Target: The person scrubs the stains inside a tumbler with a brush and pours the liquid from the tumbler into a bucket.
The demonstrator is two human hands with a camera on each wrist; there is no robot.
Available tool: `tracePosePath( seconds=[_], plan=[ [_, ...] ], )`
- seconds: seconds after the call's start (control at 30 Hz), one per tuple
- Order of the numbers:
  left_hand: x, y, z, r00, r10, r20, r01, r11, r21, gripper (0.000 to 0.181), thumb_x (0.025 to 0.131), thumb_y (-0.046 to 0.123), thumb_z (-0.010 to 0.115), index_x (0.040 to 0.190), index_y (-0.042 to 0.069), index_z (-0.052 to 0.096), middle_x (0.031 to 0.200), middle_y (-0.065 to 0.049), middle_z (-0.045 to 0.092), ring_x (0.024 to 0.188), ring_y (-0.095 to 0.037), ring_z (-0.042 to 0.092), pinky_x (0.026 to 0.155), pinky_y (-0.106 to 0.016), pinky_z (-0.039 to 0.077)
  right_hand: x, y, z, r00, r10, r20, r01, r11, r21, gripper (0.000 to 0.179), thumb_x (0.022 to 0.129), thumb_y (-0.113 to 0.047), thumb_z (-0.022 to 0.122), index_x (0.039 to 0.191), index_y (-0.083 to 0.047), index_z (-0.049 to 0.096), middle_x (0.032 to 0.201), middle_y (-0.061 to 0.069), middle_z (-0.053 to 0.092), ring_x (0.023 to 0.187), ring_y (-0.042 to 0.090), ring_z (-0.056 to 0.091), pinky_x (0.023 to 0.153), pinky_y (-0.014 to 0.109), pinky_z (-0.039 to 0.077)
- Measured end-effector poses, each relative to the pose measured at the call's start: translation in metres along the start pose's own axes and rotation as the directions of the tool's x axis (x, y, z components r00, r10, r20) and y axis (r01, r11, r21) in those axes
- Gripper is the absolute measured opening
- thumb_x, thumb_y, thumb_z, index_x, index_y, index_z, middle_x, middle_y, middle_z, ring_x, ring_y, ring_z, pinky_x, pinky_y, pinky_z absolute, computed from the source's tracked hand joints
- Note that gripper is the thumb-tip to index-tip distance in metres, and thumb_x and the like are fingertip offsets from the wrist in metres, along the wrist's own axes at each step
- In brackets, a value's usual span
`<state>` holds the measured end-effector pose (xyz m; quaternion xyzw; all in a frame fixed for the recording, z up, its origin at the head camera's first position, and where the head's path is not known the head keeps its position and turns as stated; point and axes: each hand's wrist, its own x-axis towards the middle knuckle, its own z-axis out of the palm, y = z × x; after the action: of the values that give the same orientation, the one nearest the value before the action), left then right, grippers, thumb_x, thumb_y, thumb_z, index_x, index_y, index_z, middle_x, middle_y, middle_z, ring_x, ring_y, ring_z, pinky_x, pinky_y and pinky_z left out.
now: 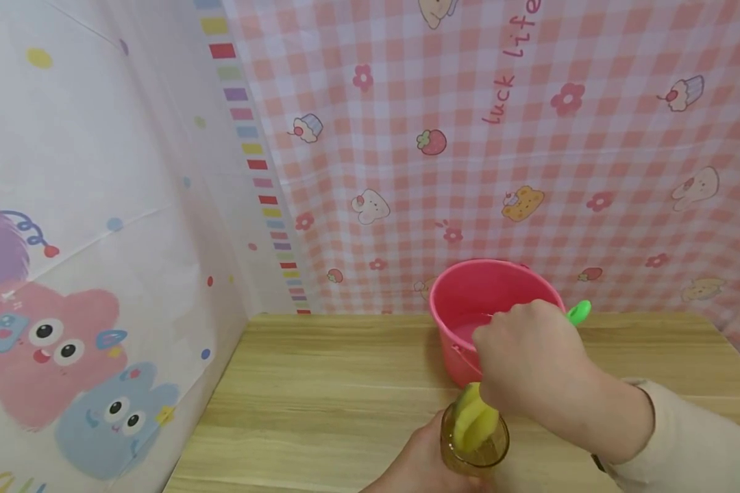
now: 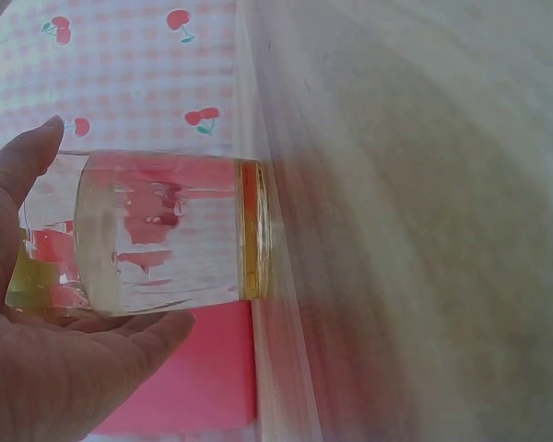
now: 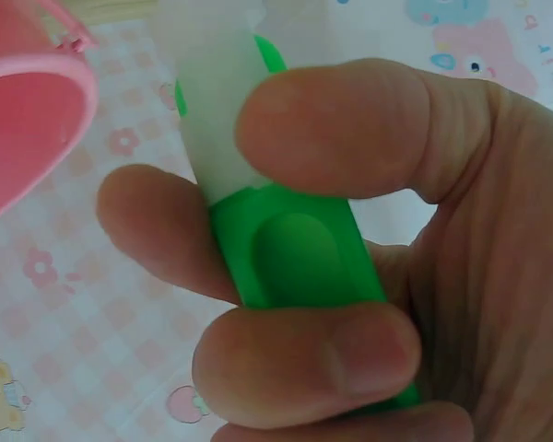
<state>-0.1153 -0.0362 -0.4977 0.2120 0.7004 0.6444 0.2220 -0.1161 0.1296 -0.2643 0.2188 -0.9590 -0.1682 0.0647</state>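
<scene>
My left hand (image 1: 421,457) grips a clear, amber-tinted drinking glass (image 2: 175,230), thumb on one side and fingers on the other. Its mouth faces up in the head view; whether its base touches the table cannot be told. My right hand (image 1: 533,363) is above the glass, fingers wrapped round the green and whitish handle (image 3: 300,253) of a sponge cup brush. The green handle tip (image 1: 580,312) sticks out past the hand. The yellow sponge head (image 1: 475,423) is down inside the glass. The right hand hides where head and handle join.
Just behind the hands stands a pink bucket (image 1: 453,329) on the wooden table (image 1: 321,383). A pink checked cloth (image 1: 395,178) hangs along the table's back edge, and a white printed sheet (image 1: 160,274) hangs at the left.
</scene>
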Motion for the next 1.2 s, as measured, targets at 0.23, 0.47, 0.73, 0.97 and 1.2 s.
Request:
tracePosePath(
  seconds=[0.23, 0.47, 0.73, 0.97, 1.2],
  plan=[
    [0.001, -0.001, -0.003, 0.999, 0.047, 0.024, -0.048, 0.999, 0.023, 0.087, 0.077, 0.017, 0.095, 0.146, 0.042, 0.049, 0.132, 0.014, 0.065, 0.118, -0.008, 0.062, 0.105, -0.027, 0.048, -0.001, 0.012, 0.003, 0.999, 0.030, 0.042, -0.032, 0.999, 0.044, 0.036, 0.076, -0.030, 0.076, 0.059, -0.020, 0.047, 0.050, -0.005, 0.042, 0.045, 0.016, 0.042, 0.047, 0.028, 0.040],
    [0.001, 0.001, -0.002, 0.999, 0.021, 0.028, -0.021, 1.000, 0.005, 0.086, 0.078, 0.017, 0.095, 0.146, 0.042, 0.048, 0.134, 0.015, 0.064, 0.121, -0.008, 0.060, 0.107, -0.026, 0.047, -0.010, 0.019, 0.012, 0.999, 0.046, 0.026, -0.047, 0.997, 0.057, 0.036, 0.074, -0.027, 0.076, 0.057, -0.019, 0.045, 0.049, -0.005, 0.039, 0.044, 0.014, 0.036, 0.047, 0.026, 0.032],
    [0.000, 0.000, -0.003, 0.999, 0.028, 0.018, -0.028, 1.000, 0.014, 0.085, 0.076, 0.016, 0.096, 0.143, 0.041, 0.051, 0.132, 0.015, 0.065, 0.120, -0.009, 0.061, 0.107, -0.027, 0.047, -0.023, 0.018, 0.017, 0.997, 0.020, -0.071, -0.016, 0.998, 0.056, 0.034, 0.069, -0.018, 0.071, 0.055, -0.020, 0.041, 0.048, -0.006, 0.034, 0.043, 0.013, 0.031, 0.046, 0.026, 0.027],
    [0.001, 0.000, -0.003, 0.999, 0.035, 0.012, -0.035, 0.999, 0.007, 0.087, 0.075, 0.014, 0.096, 0.144, 0.041, 0.051, 0.133, 0.014, 0.064, 0.120, -0.008, 0.061, 0.108, -0.026, 0.046, -0.033, 0.010, 0.019, 0.994, 0.021, -0.104, -0.017, 0.999, 0.041, 0.034, 0.067, -0.017, 0.071, 0.056, -0.020, 0.039, 0.048, -0.006, 0.033, 0.043, 0.014, 0.033, 0.044, 0.027, 0.030],
    [0.000, 0.001, -0.002, 0.999, 0.031, 0.022, -0.031, 0.999, -0.015, 0.085, 0.076, 0.015, 0.094, 0.144, 0.041, 0.051, 0.133, 0.013, 0.065, 0.120, -0.009, 0.061, 0.108, -0.026, 0.046, -0.038, 0.001, 0.021, 0.991, 0.011, -0.134, -0.007, 0.999, 0.033, 0.035, 0.067, -0.019, 0.071, 0.057, -0.019, 0.038, 0.047, -0.005, 0.031, 0.042, 0.016, 0.032, 0.042, 0.028, 0.032]
  ],
)
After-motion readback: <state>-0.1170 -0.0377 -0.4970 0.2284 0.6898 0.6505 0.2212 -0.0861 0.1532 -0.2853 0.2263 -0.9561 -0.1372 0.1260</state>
